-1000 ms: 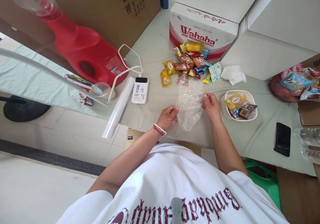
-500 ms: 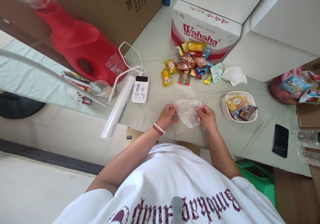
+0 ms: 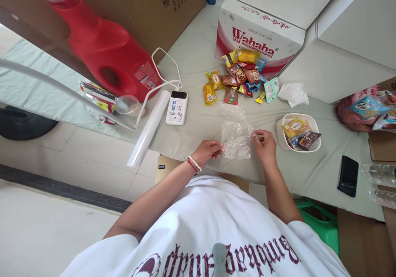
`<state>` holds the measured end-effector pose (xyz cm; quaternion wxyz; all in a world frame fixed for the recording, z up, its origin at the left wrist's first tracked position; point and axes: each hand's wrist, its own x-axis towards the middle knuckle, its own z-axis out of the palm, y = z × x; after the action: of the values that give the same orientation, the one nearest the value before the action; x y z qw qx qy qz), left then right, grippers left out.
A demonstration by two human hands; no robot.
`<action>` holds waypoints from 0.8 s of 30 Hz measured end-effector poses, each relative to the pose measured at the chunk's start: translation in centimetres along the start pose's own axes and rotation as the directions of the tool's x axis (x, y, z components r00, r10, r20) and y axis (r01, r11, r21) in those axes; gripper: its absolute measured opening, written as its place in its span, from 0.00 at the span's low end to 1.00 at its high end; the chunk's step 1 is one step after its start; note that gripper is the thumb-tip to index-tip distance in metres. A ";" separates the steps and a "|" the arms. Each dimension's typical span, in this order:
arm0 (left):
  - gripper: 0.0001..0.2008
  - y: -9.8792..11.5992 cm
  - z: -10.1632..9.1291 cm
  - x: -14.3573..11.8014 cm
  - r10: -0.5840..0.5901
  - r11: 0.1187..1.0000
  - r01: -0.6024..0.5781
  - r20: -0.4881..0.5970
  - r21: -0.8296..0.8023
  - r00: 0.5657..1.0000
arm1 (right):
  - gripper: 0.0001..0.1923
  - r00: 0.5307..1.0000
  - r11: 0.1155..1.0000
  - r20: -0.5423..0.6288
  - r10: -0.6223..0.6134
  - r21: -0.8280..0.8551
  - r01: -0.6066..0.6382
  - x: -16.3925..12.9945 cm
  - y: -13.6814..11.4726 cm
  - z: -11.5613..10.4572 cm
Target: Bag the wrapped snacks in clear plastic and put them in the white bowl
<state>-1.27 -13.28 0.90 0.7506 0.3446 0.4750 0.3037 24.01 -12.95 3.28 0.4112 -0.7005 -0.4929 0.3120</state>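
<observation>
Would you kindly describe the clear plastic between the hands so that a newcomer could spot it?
Find the Wahaha box, with the snack pile in front. Lower in view, the clear plastic is between the left hand and right hand. Unlike the bunched white plastic beside the pile, it is see-through.

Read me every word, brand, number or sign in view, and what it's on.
"Wahaha" and "®": red-white carton.
"PUR…": same carton, rest hidden by snack packets.
"OCOA": dark packet in the white tub; first letter unclear.
Too small or blurred: carton's number stamp, power bank, red jug, brown box, other packets.
Shirt lettering: upside down, ornate, can't read surely.
</observation>
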 end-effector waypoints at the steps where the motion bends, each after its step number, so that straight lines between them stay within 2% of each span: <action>1: 0.22 0.1 0.1 0.0 -0.004 1.000 0.004 0.008 -0.007 1.000 | 0.13 0.993 0.991 -0.050 -0.110 -0.084 0.106 -0.8 -0.7 -0.5; 2: 0.22 0.1 0.2 0.0 -0.010 1.000 0.010 0.015 -0.012 1.000 | 0.11 0.977 0.970 -0.052 -0.208 -0.139 0.199 -1.6 -1.4 -0.8; 3: 0.21 0.1 0.3 -0.1 -0.015 1.000 0.016 0.021 -0.017 1.000 | 0.10 0.957 0.945 -0.006 -0.291 -0.161 0.286 -2.5 -2.1 -0.9; 5: 0.21 0.2 0.6 0.0 -0.026 0.999 0.027 0.017 -0.029 1.000 | 0.08 0.890 0.885 0.186 -0.416 -0.142 0.443 -4.2 -3.2 -0.6; 7: 0.20 0.2 0.8 0.0 -0.033 0.998 0.033 -0.003 -0.045 0.999 | 0.13 0.789 0.818 0.380 -0.483 -0.126 0.561 -5.4 -3.5 0.6; 8: 0.20 0.2 0.9 -0.1 -0.035 0.998 0.034 -0.014 -0.052 0.999 | 0.15 0.752 0.791 0.443 -0.489 -0.138 0.596 -5.8 -3.3 1.3; 9: 0.20 0.3 1.0 -0.1 -0.034 0.998 0.032 -0.027 -0.058 0.999 | 0.15 0.736 0.776 0.477 -0.481 -0.159 0.610 -6.1 -3.0 2.1; 11: 0.22 0.3 1.1 -0.2 -0.030 0.997 0.027 -0.046 -0.067 0.998 | 0.11 0.748 0.785 0.476 -0.463 -0.173 0.595 -6.3 -2.3 3.2; 13: 0.25 0.4 1.1 -0.5 -0.036 0.997 0.032 -0.049 -0.075 0.998 | 0.12 0.795 0.845 0.423 -0.434 -0.116 0.523 -6.3 -1.6 3.8; 15: 0.26 0.6 1.0 -0.8 -0.048 0.995 0.045 -0.036 -0.084 0.998 | 0.12 0.867 0.930 0.367 -0.338 -0.009 0.367 -6.4 -1.3 3.9; 17: 0.26 0.6 1.2 -1.1 -0.054 0.994 0.052 -0.013 -0.097 0.998 | 0.12 0.921 0.983 0.344 -0.181 0.094 0.158 -6.5 -1.1 3.9; 20: 0.24 0.5 1.8 -1.3 -0.036 0.994 0.037 0.014 -0.101 0.999 | 0.13 0.931 0.980 0.364 -0.035 0.193 -0.039 -6.6 -1.2 3.9; 24: 0.23 0.1 2.6 -1.1 0.039 0.999 -0.039 0.000 -0.003 0.999 | 0.14 0.923 0.963 0.384 -0.012 0.254 -0.093 -6.6 -1.3 4.0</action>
<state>0.77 -14.68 2.30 0.7450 0.3527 0.4679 0.3190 17.95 -17.93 2.80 0.3914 -0.5743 -0.5023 0.5145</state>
